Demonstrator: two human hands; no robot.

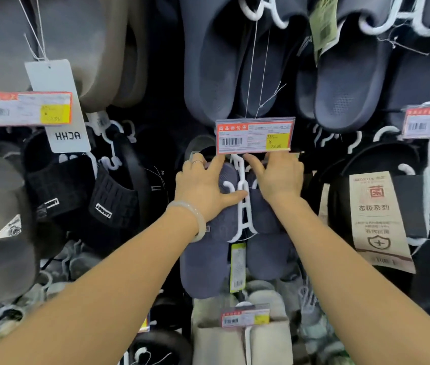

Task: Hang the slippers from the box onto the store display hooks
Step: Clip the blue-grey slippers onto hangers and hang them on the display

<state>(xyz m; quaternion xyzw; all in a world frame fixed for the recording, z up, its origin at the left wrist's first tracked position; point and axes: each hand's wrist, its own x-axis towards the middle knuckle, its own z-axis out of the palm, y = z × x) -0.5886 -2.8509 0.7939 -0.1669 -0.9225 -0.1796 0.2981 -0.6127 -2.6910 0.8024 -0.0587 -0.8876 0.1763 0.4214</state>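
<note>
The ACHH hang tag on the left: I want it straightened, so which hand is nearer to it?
Left. The left hand rests on the blue-grey slippers, right of and below the ACHH hang tag. The right hand is farther right, past the white hanger.

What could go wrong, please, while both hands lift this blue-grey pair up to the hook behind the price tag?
1. The price tag hides the hook's tip, so the white hanger may miss it.
2. The left hand and right hand press the blue-grey slippers with mostly straight fingers, so the pair might slip.
3. Strings dangling from the slippers above could snag the hanger.
</note>
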